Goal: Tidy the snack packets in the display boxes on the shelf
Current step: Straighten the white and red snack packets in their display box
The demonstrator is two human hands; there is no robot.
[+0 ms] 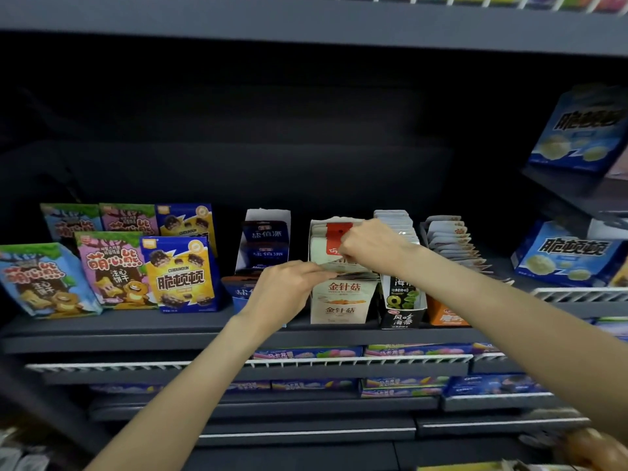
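A white display box (343, 305) with orange lettering stands mid-shelf, filled with a row of pale packets (321, 244). My right hand (368, 244) grips the tops of packets near the middle of that row, by a red-topped one (336, 232). My left hand (289, 287) pinches the front packets at the box's front left edge. To the left stands a dark blue display box (263, 243). On the right a black and green box (402, 300) and an orange box (447, 312) each hold a row of packets.
Colourful biscuit bags (112, 270) stand at the left of the dark shelf (119, 326). Blue bags (571, 256) sit on the adjoining shelves at the right. Lower shelves with white wire fronts (306, 363) carry flat candy boxes. The shelf above overhangs.
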